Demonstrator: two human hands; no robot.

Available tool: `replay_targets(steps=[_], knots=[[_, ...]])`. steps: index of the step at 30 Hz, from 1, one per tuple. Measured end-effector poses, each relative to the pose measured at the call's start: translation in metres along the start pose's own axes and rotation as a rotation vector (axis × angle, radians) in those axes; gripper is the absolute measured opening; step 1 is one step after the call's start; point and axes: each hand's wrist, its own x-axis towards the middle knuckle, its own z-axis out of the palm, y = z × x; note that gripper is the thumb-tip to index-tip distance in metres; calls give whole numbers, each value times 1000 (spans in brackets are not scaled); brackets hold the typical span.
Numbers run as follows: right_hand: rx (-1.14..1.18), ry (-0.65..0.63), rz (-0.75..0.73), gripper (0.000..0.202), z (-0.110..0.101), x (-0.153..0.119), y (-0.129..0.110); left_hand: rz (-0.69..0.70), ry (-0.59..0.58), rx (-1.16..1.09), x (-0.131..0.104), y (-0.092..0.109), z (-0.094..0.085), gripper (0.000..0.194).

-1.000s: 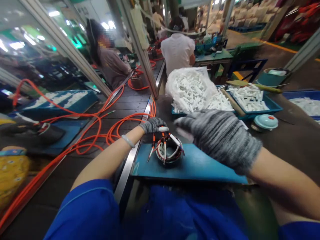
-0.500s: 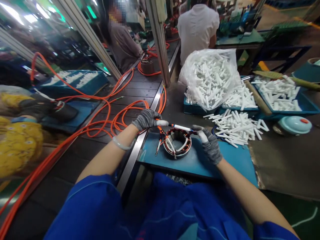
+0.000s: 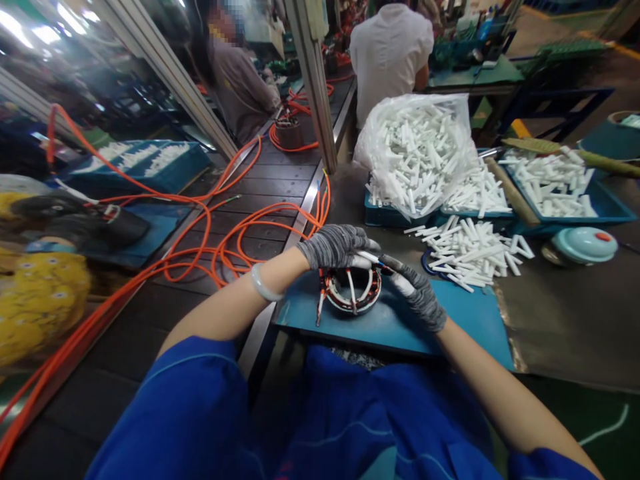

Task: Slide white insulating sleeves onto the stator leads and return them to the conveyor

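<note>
Grey-gloved left hand (image 3: pixel 340 247), now nearer the grey-gloved right hand (image 3: pixel 419 293), pinches a slim white tube (image 3: pixel 369 256). The right pinches thin dark wire (image 3: pixel 382 262).

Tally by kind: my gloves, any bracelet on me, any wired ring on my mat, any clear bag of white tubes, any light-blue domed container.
Gloves: 2
Bracelet: 1
Wired ring: 1
Clear bag: 1
Domed container: 1
Total: 6

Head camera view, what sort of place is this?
Probably a factory assembly line: long orange flexible cables lie across a dark slatted surface, a dark, round ring-shaped part sits on a flat blue mat, and short white tubes lie heaped nearby.
</note>
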Motion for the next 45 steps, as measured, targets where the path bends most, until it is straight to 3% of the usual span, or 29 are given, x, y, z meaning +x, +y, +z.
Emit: replay_targets(steps=[3,9,12,15,17,22,27,32,38,40,45], knots=[[14,-25,12,47,2,2,-1,6,-1,188,-3,10,-6,33],[77,-113,3,45,6,38,0,-12,95,285,-27,4,-2,35],[12,-287,4,47,1,65,-15,-54,136,431,-33,7,-1,39],[-262,-562,-117,49,-2,86,-34,-63,189,553,-38,14,-7,42],[-477,-604,-228,56,1,93,-39,-49,189,572,-39,18,-13,41],[-648,-432,-289,68,19,84,-26,-125,47,442,-35,24,-25,35],[-778,-303,-281,62,32,76,-21,-287,13,234,-36,24,-28,32],[-925,-258,-303,48,33,66,-30,-344,-1,39,-42,21,-25,31],[-1271,-100,-480,38,32,47,-48,-378,21,-12,-44,25,-20,33],[-1212,-70,-437,39,33,45,-50,-387,46,-10,-43,28,-15,32],[-805,42,-153,59,36,51,-43,-395,44,-36,-40,34,3,34]])
